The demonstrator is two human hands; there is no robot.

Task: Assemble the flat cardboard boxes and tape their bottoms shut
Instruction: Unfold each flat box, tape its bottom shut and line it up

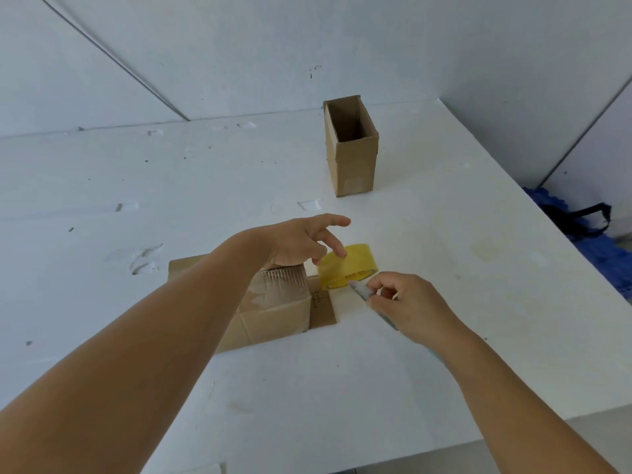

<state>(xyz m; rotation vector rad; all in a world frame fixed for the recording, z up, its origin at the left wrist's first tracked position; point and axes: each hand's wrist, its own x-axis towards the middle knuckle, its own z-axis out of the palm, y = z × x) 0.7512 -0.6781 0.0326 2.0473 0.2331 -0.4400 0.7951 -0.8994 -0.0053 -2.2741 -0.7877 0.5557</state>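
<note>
With the near box (273, 302) bottom-up on the desk (427, 268), my left hand (301, 244) held the yellow tape roll (345, 268) in a loose grip while my right hand (407, 302) pinched a small cutter (359, 290) at the strip; I judged cutting came next.

A translucent yellow tape roll (348, 266) with small red print sits above plain brown cardboard boxes (277, 302), another brown box (352, 159) stands on the scuffed white table (444, 268), and blue cloth (595, 244) lies beyond.
</note>
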